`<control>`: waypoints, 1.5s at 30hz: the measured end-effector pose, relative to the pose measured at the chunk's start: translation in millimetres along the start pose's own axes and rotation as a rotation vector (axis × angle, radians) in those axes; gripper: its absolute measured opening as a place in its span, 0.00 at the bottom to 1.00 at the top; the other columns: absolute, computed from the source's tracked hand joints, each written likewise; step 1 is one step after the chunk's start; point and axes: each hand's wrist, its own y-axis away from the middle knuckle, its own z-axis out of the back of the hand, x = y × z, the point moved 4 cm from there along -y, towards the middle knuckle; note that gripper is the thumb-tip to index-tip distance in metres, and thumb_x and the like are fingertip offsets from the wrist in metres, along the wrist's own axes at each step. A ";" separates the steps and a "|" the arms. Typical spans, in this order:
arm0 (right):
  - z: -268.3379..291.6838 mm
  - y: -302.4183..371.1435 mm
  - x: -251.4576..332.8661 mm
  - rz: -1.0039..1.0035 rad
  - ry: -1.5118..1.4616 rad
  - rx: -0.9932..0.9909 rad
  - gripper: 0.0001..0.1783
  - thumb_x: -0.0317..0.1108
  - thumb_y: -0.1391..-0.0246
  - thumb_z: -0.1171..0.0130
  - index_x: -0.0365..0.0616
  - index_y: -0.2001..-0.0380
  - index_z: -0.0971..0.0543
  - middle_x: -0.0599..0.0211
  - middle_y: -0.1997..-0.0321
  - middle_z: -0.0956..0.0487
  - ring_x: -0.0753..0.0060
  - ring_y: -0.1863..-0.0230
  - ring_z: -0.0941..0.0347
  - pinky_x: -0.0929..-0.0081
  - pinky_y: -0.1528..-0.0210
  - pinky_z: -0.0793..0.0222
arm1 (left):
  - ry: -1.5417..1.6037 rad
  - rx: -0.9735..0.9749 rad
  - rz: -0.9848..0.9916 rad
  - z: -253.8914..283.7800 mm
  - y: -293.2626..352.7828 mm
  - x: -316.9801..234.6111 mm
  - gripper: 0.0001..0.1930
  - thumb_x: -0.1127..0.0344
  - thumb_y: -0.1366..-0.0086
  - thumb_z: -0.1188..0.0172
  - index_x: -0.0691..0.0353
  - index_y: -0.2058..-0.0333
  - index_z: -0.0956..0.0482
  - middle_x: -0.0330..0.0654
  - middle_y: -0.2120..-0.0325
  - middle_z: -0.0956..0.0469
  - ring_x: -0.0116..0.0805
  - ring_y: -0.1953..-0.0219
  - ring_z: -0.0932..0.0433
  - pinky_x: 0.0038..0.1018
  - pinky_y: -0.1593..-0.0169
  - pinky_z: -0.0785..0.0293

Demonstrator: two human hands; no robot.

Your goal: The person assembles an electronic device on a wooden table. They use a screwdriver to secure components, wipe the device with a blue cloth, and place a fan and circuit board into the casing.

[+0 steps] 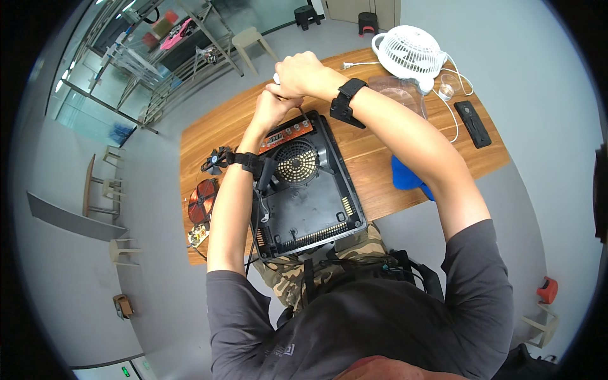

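Note:
A black induction cooker shell (310,202) lies opened on the wooden table (367,149), with its round vent grille (294,161) and an orange control board (286,133) showing. My right hand (303,73) is closed over the white handle of a screwdriver (277,78) above the shell's far edge. Just below it, my left hand (272,106) is curled around the tool, and the thin shaft points down toward the control board. Both wrists wear black bands.
To the left of the shell lie a copper coil (202,201), a small black fan (217,159) and a small circuit part (197,235). At the far right stand a white desk fan (410,50), a clear container (399,92) and a black flat device (472,123). A blue object (405,174) sits under my right arm.

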 end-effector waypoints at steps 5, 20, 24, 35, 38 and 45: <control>-0.5 0.9 -1.9 0.017 0.011 -0.012 0.23 0.53 0.45 0.45 0.44 0.67 0.12 0.56 0.63 0.13 0.54 0.59 0.16 0.60 0.54 0.23 | -0.143 -0.105 0.134 -0.1 3.3 -8.0 0.16 0.56 0.47 0.25 0.63 0.68 0.12 0.39 0.72 0.13 0.27 0.64 0.16 0.28 0.58 0.23; 0.7 -0.7 -10.8 0.081 -0.046 -0.141 0.27 0.54 0.47 0.40 0.37 0.64 0.17 0.49 0.65 0.15 0.48 0.60 0.16 0.57 0.53 0.22 | 0.034 -0.083 0.109 -0.7 4.4 -7.9 0.11 0.63 0.45 0.27 0.63 0.67 0.14 0.39 0.72 0.14 0.25 0.69 0.19 0.26 0.59 0.24; -11.3 -2.2 -13.4 0.105 -0.022 -0.127 0.23 0.48 0.42 0.42 0.37 0.57 0.21 0.50 0.67 0.15 0.47 0.60 0.16 0.55 0.55 0.22 | -0.005 -0.141 0.140 -6.6 4.2 -14.5 0.18 0.59 0.46 0.25 0.63 0.61 0.15 0.41 0.71 0.13 0.27 0.66 0.16 0.27 0.57 0.23; -9.4 -3.0 -10.2 0.155 0.041 -0.036 0.25 0.54 0.38 0.46 0.40 0.57 0.20 0.50 0.58 0.16 0.45 0.57 0.18 0.54 0.55 0.21 | 0.064 -0.057 0.130 -5.7 5.5 -1.7 0.15 0.58 0.45 0.26 0.62 0.64 0.15 0.36 0.73 0.18 0.26 0.72 0.24 0.27 0.67 0.28; -2.4 -5.1 -6.8 0.065 0.083 -0.073 0.27 0.58 0.40 0.43 0.42 0.69 0.15 0.55 0.68 0.15 0.50 0.62 0.16 0.58 0.57 0.20 | -0.094 -0.173 0.118 -8.3 5.7 -8.5 0.20 0.57 0.49 0.23 0.65 0.65 0.18 0.39 0.72 0.19 0.28 0.70 0.23 0.28 0.63 0.26; -9.4 -6.5 -15.0 0.051 0.007 0.001 0.21 0.48 0.43 0.42 0.43 0.56 0.16 0.54 0.64 0.14 0.51 0.60 0.16 0.59 0.54 0.21 | -0.087 -0.138 0.070 -11.1 8.9 -15.6 0.21 0.57 0.47 0.24 0.65 0.63 0.21 0.37 0.72 0.20 0.30 0.67 0.22 0.30 0.58 0.25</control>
